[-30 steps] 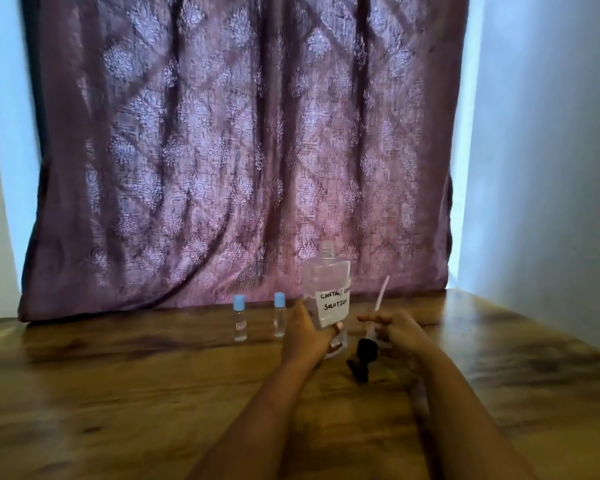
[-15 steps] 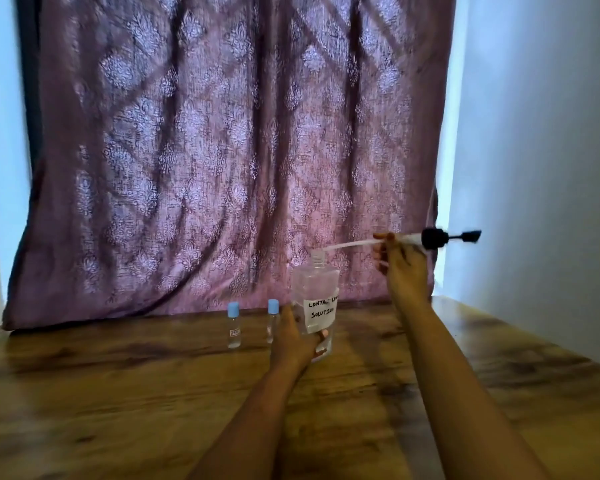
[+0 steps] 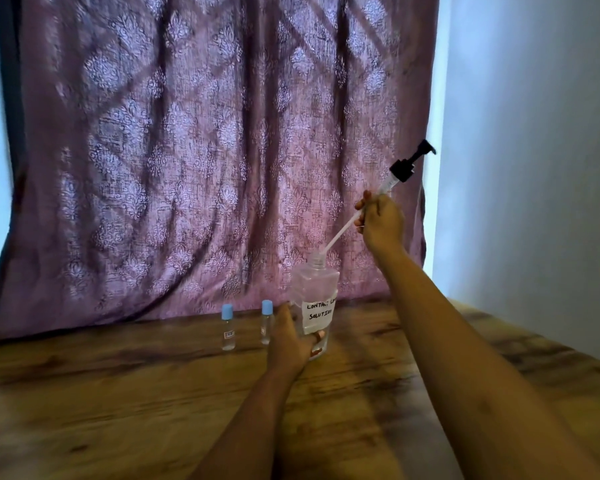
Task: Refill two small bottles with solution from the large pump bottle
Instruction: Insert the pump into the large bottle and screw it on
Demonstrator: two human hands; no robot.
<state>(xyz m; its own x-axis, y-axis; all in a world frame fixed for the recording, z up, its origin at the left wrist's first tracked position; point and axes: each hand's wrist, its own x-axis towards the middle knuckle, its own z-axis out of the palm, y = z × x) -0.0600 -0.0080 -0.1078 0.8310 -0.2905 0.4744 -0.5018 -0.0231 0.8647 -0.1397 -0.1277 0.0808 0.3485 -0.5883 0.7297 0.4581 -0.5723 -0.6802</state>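
Note:
A large clear bottle [image 3: 315, 289] with a handwritten white label stands on the wooden table [image 3: 118, 393]. My left hand [image 3: 288, 337] grips its lower part. My right hand [image 3: 381, 220] holds the pump [image 3: 404, 168], black head up to the right, by its white tube. The tube slants down and its tip is at the bottle's open neck. Two small clear bottles with blue caps, one [image 3: 228, 327] on the left and one [image 3: 266, 320] beside my left hand, stand upright and capped to the left of the large bottle.
A purple patterned curtain [image 3: 205, 150] hangs right behind the bottles. A pale wall [image 3: 534, 168] runs along the table's right side. Bare tabletop lies in front of the bottles and to the left.
My right hand lifted the pump off the table, swung it level above the bottle, then tilted it so the tube tip points down into the neck. My left hand stayed on the bottle.

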